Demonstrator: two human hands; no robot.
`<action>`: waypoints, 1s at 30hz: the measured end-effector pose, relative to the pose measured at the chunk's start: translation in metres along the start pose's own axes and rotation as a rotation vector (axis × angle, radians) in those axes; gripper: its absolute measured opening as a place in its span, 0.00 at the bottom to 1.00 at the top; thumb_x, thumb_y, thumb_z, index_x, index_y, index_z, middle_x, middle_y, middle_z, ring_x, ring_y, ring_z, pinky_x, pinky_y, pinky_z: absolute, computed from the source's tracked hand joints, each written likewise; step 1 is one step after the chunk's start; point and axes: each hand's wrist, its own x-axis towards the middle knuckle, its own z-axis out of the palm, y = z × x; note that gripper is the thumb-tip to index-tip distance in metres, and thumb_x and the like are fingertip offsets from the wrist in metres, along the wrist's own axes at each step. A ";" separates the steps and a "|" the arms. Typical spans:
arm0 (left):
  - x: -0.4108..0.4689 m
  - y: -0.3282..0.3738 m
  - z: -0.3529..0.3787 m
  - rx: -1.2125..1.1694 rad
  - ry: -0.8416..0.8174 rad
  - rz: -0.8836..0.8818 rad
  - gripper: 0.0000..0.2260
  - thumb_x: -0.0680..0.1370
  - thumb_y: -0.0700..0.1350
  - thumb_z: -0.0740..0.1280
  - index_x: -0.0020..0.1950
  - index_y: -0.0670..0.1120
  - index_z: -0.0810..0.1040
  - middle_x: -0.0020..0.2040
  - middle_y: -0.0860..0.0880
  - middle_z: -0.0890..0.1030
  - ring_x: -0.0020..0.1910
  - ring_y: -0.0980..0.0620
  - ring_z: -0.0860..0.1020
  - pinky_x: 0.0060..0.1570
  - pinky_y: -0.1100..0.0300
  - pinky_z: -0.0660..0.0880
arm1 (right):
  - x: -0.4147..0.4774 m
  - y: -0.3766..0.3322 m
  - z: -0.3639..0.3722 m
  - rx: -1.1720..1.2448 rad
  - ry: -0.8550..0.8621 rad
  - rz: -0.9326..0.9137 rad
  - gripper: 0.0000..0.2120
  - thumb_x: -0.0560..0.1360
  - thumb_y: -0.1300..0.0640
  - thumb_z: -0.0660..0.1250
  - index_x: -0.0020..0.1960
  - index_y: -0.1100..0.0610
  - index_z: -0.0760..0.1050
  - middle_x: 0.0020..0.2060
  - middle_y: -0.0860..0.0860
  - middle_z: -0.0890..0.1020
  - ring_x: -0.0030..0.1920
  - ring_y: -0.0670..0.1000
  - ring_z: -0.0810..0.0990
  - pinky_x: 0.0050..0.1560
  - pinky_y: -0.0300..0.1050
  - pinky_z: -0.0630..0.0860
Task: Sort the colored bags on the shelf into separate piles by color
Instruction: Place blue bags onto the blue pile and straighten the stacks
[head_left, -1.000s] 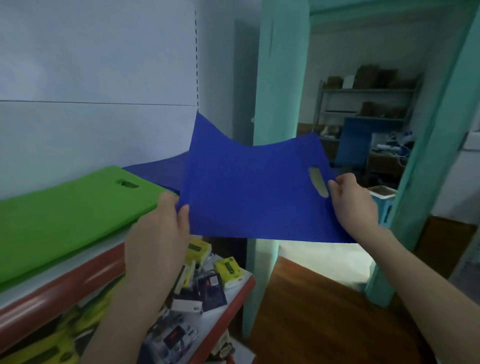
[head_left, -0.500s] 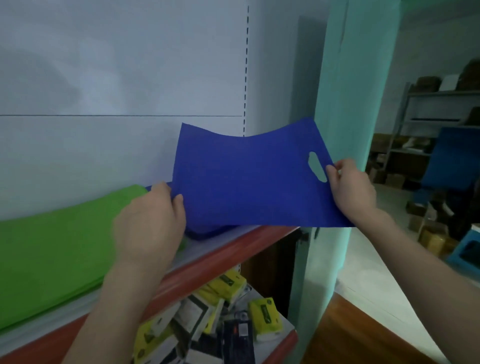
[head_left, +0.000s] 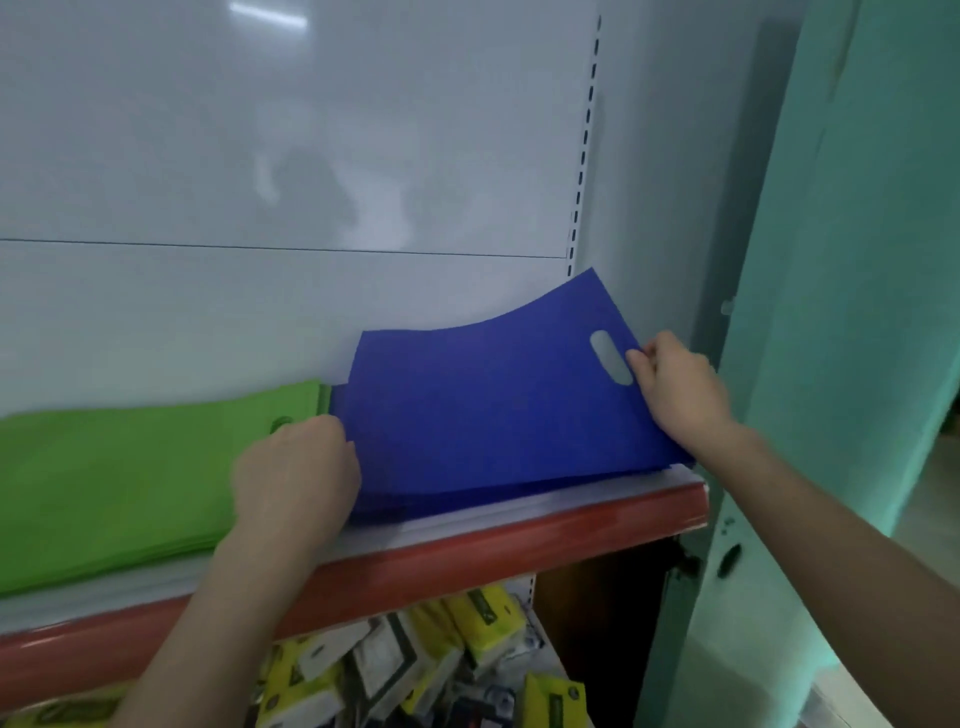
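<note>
Head view: we see a flat royal-blue non-woven fabric bag (head_left: 493, 410) held between both hands low over the right end of a white metal shelf with a red front strip (head_left: 519, 543). The left hand (head_left: 293, 478) has its back towards us. Its fingers curl round the bag's left edge, and we cannot see the fingertips. The right hand (head_left: 675, 384) pinches the bag's right edge, with the thumb just beside the oval cut-out handle (head_left: 611, 357).

The bag spans the gap between the two hands. Its far edge lifts and bows upward towards the white back panel (head_left: 311, 156), while its near edge lies down against a stack of blue bags (head_left: 467, 499) resting on the shelf. We cannot tell whether the middle of the bag touches that stack.

To the left of the left hand, a pile of lime-green fabric bags (head_left: 119, 483) lies flat on the same shelf. Its right end sits just beside the blue ones, and the left wrist crosses its near corner. Below the shelf we see a heap of yellow and white packets (head_left: 483, 623). A pale teal pillar (head_left: 857, 312) stands to the right of the right hand.
</note>
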 end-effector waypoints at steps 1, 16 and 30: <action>-0.001 0.004 0.002 0.013 -0.014 -0.020 0.11 0.80 0.48 0.57 0.51 0.43 0.75 0.54 0.42 0.79 0.53 0.42 0.78 0.43 0.58 0.69 | 0.004 0.003 0.003 -0.007 -0.027 -0.027 0.16 0.81 0.50 0.54 0.56 0.63 0.70 0.51 0.62 0.79 0.50 0.62 0.77 0.43 0.50 0.70; -0.010 0.027 0.010 0.089 -0.019 -0.123 0.06 0.79 0.43 0.59 0.50 0.44 0.74 0.52 0.44 0.80 0.52 0.44 0.78 0.42 0.57 0.69 | 0.030 0.040 0.053 -0.005 -0.231 -0.105 0.15 0.81 0.51 0.54 0.54 0.60 0.74 0.49 0.59 0.81 0.48 0.60 0.78 0.43 0.48 0.72; -0.009 0.028 0.007 0.097 -0.033 -0.104 0.15 0.80 0.44 0.58 0.33 0.47 0.60 0.47 0.48 0.79 0.44 0.47 0.75 0.37 0.60 0.64 | 0.030 0.041 0.054 -0.091 -0.292 -0.076 0.15 0.80 0.53 0.55 0.41 0.59 0.72 0.41 0.56 0.77 0.41 0.57 0.74 0.39 0.43 0.66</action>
